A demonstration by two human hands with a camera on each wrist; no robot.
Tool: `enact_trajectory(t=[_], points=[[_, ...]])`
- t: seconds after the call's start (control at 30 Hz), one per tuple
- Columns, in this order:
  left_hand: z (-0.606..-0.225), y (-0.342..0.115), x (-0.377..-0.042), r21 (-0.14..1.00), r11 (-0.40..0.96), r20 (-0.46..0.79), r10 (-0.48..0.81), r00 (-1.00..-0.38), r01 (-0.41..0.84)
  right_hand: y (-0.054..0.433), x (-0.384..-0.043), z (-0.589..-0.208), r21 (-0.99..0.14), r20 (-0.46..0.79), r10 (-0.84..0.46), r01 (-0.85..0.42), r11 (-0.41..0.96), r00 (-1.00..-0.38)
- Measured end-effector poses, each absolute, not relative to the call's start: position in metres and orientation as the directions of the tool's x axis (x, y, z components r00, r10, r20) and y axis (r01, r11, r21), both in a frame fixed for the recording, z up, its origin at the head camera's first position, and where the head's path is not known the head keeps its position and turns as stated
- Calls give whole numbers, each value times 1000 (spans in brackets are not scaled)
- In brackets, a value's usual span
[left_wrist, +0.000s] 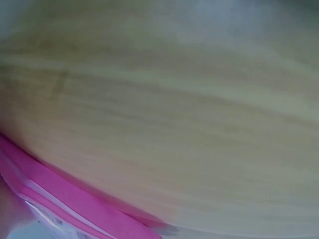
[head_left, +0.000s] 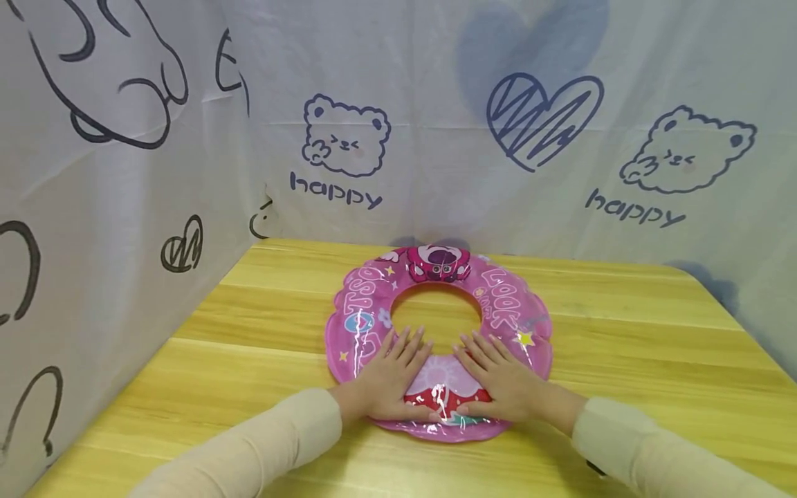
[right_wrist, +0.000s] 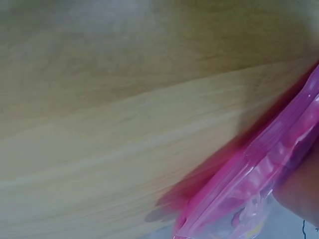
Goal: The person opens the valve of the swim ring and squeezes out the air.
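A pink inflatable swim ring lies flat on the wooden table, printed with a bear face at its far side, a strawberry at its near side, stars and lettering. My left hand rests on its near left part, fingers straight and pointing toward the hole. On the near right part lies my right hand, palm down with fingers extended. Both thumbs point inward over the strawberry print. In the left wrist view the ring's pink edge crosses the lower left corner; the right wrist view has its shiny edge at lower right.
The yellow wood-grain table extends around the ring on all sides. White cloth with drawn bears, hearts and "happy" lettering hangs behind the table, and more white cloth hangs along the left.
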State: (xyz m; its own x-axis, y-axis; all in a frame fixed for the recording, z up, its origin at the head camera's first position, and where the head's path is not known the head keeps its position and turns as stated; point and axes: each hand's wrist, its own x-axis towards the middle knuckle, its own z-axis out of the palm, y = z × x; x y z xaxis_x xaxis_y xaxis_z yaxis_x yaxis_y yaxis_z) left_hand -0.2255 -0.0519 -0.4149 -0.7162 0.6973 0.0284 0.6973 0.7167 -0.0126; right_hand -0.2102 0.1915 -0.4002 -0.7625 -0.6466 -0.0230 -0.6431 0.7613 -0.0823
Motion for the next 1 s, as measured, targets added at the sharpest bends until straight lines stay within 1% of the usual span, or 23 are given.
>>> enact_trajectory(t=[0.23, 0.43, 0.67, 0.8, 1.0], points=[[-415, -50, -227, -11, 722, -6, 692, -722, 692, 191, -214, -401, -101, -70, -662, -655, 749, -746], [-413, -46, -228, -21, 725, -56, 686, -725, 688, 192, -215, -399, -113, -124, -647, -637, 762, -752], [-408, -43, -229, -86, 740, -120, 657, -745, 667, 188, -216, -396, -70, -163, -634, -632, 772, -756], [-405, -42, -227, -130, 733, -131, 654, -745, 667, 186, -215, -395, -66, -174, -633, -632, 772, -755], [-401, -41, -224, -155, 726, -128, 658, -742, 670, 187, -215, -396, -68, -190, -619, -619, 782, -762]])
